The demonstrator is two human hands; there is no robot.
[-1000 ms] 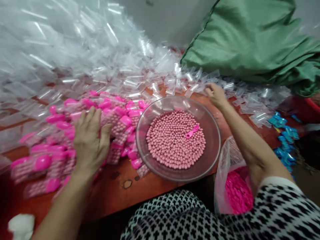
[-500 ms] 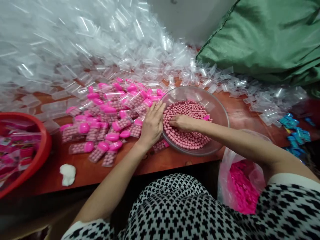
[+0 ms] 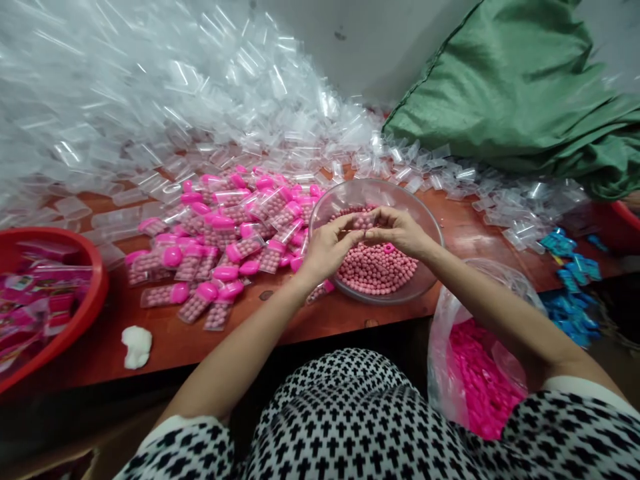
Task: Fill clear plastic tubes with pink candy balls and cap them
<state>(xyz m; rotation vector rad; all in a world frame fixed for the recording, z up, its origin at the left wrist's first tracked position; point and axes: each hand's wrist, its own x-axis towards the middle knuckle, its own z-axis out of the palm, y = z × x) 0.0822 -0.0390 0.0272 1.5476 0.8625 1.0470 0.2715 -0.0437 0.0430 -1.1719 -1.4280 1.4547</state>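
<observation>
Over the bowl, my left hand (image 3: 331, 245) and my right hand (image 3: 397, 230) meet with fingertips closed around a small clear plastic container (image 3: 365, 221). Pink balls show through it, though my fingers cover part of it. Beneath them, a clear round bowl (image 3: 431, 257) holds a heap of pink balls (image 3: 375, 270), with a bright pink cap (image 3: 389, 249) lying among them. Left of the bowl is a pile of filled containers with pink caps (image 3: 220, 233).
A large mound of clear empty containers (image 3: 200, 87) spreads along the back. At left stands a red basin (image 3: 97, 287) of pink packs; a white lump (image 3: 137, 347) lies nearby. A plastic bag (image 3: 443, 373) of pink pieces, blue pieces (image 3: 575, 267) and a green sack (image 3: 500, 100) are at right.
My right hand has come up out of the pink balls to meet my left hand. My left hand has left the bowl's rim and moved right, over the bowl.
</observation>
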